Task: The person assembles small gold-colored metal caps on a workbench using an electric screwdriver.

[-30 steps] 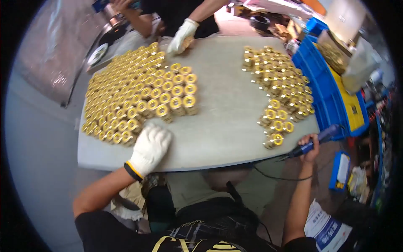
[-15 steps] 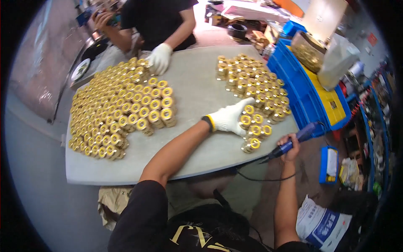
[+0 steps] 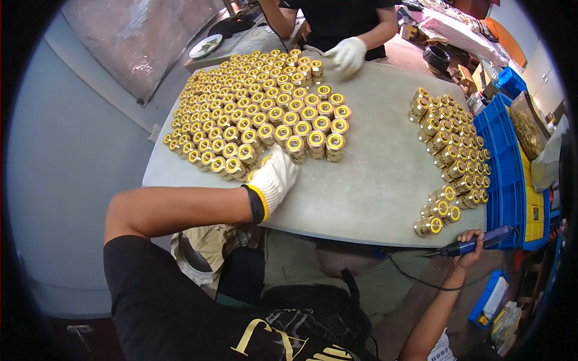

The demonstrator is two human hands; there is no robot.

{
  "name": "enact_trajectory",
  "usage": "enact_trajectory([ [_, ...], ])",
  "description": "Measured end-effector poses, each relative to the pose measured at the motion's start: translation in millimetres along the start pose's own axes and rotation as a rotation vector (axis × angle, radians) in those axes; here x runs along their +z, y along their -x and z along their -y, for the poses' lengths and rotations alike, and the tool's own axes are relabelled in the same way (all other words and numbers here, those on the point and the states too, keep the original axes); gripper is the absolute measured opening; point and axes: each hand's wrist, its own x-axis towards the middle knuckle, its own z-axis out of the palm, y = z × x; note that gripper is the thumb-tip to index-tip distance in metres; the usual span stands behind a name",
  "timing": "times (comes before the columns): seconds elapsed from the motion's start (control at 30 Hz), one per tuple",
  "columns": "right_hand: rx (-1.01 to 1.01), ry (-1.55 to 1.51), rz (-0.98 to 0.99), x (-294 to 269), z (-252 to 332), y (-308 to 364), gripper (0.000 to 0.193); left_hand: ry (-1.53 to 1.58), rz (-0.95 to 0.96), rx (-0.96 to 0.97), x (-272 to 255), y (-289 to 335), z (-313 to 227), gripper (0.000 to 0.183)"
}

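The person's gloved left hand [image 3: 275, 179] is at the lower edge of the larger group of yellow-topped cylinders [image 3: 316, 142], left of centre in the frame; its fingers are hidden, so whether it grips one cannot be told. At the lower right, the bare right hand [image 3: 469, 249] is closed around a blue corded tool [image 3: 497, 236]. The step in hand appears to be handling cylinders at that edge; the next move calls for care around close-standing neighbours.
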Motion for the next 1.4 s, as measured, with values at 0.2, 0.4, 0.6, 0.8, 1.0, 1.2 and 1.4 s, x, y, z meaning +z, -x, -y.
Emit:
enact_trajectory([
  [0.2,0.012,-0.002,-0.020,0.2,-1.6,4.8,0.022,-0.140,0.163,-0.008,2.3,3.4,-13.7,0.057],
  [0.4,0.027,-0.003,-0.030,-7.7,4.0,5.0,0.021,0.203,-0.143,-0.064,28.3,28.6,-6.4,0.062],
  [0.6,0.062,0.046,-0.062,11.1,6.6,7.0,0.026,0.814,-0.434,0.142,-18.7,-0.9,-24.8,0.038],
  [0.8,-0.020,0.049,-0.108,32.4,6.7,6.6,0.021,1.678,-0.513,0.236,-126.0,-117.3,-83.8,0.124],
  [1.0,-0.020,0.040,-0.150,43.8,15.0,10.5,0.020,1.818,-0.600,0.281,-153.5,-190.9,-130.8,0.122],
  [1.2,0.045,0.063,-0.082,26.2,-2.1,2.8,0.023,1.875,-0.676,0.325,-152.1,-193.2,-134.8,0.095],
  [1.4,-0.004,0.009,-0.018,-0.1,10.2,9.0,0.023,1.254,-0.466,0.294,-113.5,-97.6,-70.8,0.053],
])
